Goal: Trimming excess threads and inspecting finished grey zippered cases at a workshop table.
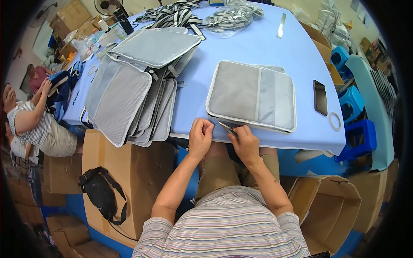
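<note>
At the table's near edge, my right hand [246, 144] grips a small pair of metal thread snips [226, 128], their tips pointing up and left. Close by on the left, my left hand [201, 138] is pinched shut; whatever its fingertips hold is too small to make out. Just beyond both hands lies a flat grey rectangular fabric piece [236, 92] with white-bound edges and a band across it, another piece showing beneath. A leaning heap of similar grey fabric pieces [124, 96] fills the table to the left, partly overhanging the edge.
On the blue-covered table [241, 47] are striped straps [176, 17], a clear bag of pieces [234, 16], a metal ruler [282, 26], a phone [320, 97] and a tape roll [334, 121]. Cartons [112, 172] flank my legs. Two people [32, 116] work at the left.
</note>
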A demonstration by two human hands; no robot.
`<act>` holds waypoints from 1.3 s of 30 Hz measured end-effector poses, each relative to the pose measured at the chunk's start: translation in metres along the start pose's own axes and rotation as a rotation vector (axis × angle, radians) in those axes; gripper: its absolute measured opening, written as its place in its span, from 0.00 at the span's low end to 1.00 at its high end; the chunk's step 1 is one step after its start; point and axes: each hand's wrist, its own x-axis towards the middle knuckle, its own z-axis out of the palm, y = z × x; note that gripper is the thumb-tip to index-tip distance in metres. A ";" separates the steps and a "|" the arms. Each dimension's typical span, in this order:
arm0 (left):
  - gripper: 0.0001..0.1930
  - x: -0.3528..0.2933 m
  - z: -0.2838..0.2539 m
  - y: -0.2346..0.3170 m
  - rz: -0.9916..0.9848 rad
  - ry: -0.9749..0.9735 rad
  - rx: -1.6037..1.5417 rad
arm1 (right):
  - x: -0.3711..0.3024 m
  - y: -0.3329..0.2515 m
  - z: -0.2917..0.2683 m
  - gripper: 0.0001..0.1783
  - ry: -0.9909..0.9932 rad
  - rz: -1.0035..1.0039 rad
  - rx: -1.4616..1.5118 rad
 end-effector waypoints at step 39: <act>0.04 -0.002 0.028 0.005 0.282 0.010 0.105 | 0.009 0.003 -0.026 0.11 -0.066 0.233 0.183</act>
